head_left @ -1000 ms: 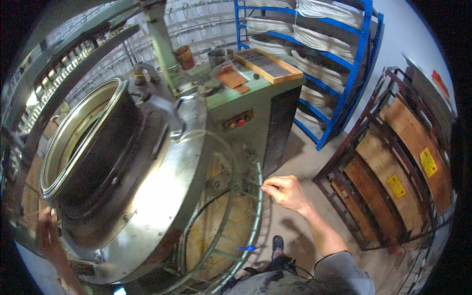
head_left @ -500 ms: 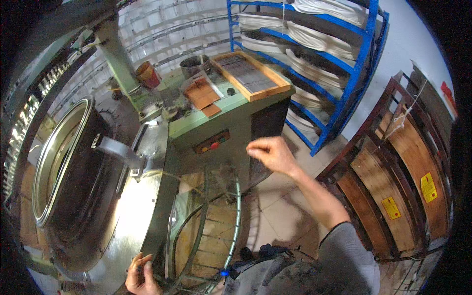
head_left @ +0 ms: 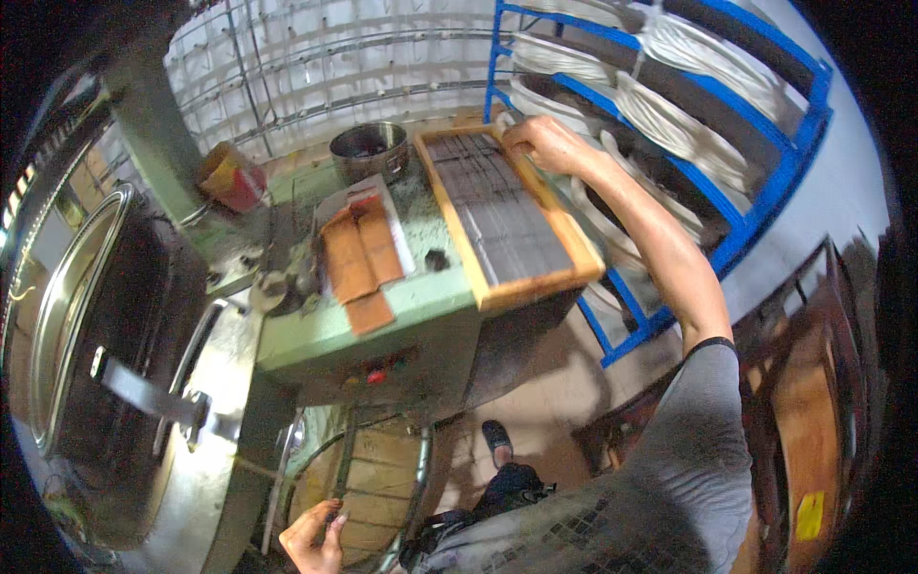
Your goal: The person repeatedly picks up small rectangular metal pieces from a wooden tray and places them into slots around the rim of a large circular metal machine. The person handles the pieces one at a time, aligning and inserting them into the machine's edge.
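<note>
My right hand (head_left: 553, 145) reaches over the far right rim of a shallow wooden tray (head_left: 579, 256). Its fingers are pinched together and point down; whatever lies between them is too small to make out. Thin dark grey strips or rods (head_left: 497, 215) lie in rows inside the tray. Low in the view, my left hand (head_left: 314, 540) is held in front of a round frame with a metal rim (head_left: 421, 469). Its fingers curl toward the thumb, and I cannot make out what is between the tips.
The tray sits on a green machine bench (head_left: 421, 297) beside brown cardboard pieces (head_left: 361, 253), a metal pot (head_left: 369, 153) and a red-yellow can (head_left: 232, 177). A large round steel-rimmed drum (head_left: 81, 306) stands left. Blue shelves (head_left: 765, 225) hold white coiled bundles. Wooden panels (head_left: 808, 430) lean lower right.
My right hand has moved forward from in front of the bench to the tray's far edge. My left hand has shifted slightly right. The view has swung closer to the bench.
</note>
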The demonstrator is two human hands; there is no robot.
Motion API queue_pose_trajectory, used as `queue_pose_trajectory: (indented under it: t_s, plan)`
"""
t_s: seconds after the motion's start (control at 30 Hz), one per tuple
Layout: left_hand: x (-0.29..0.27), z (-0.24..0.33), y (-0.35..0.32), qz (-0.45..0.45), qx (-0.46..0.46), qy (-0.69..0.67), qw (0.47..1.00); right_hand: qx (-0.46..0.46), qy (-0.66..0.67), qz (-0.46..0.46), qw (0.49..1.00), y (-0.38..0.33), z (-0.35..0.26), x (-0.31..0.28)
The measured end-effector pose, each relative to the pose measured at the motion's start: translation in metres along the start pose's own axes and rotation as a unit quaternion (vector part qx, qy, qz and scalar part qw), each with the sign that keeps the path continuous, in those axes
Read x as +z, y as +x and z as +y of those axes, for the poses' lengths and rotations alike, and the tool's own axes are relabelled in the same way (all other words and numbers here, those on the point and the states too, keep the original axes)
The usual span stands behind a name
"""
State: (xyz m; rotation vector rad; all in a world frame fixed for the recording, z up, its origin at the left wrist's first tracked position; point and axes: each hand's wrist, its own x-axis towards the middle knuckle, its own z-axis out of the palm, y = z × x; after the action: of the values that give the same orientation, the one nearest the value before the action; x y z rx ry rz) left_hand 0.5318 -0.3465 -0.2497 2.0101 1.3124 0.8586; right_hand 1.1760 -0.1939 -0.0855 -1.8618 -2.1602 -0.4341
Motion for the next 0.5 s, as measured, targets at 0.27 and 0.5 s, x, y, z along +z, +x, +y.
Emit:
queue_pose_trajectory:
  t_s: [0.27,0.5]
  plan:
    - [0.119,0.112,0.071,0.095,-0.098,-0.034,0.990,-0.243,-0.034,-0.174,0.954,0.086,0.133,0.066]
    - [0.150,0.176,0.128,0.134,0.010,-0.006,0.991,-0.353,0.022,-0.139,0.925,0.092,0.167,0.085]
